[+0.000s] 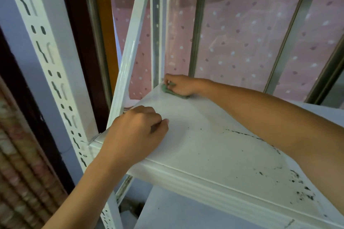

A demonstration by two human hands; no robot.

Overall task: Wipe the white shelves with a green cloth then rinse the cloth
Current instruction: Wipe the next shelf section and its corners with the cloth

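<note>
A white metal shelf (214, 147) tilts across the middle of the view. Dark specks and smears of dirt (301, 189) lie on its right part. My right hand (181, 84) reaches to the far left corner and presses a crumpled green cloth (172, 92) onto the shelf, next to the rear upright. Only the edge of the cloth shows under the fingers. My left hand (137, 134) rests on the shelf's near left corner with fingers curled and nothing in it.
White slotted uprights (46, 57) frame the rack at left, and another stands at the back corner (158, 29). Behind is a window frame (199, 29) with a pink dotted curtain (247, 42). A lower shelf (176, 212) shows underneath. A dark door frame is at far left.
</note>
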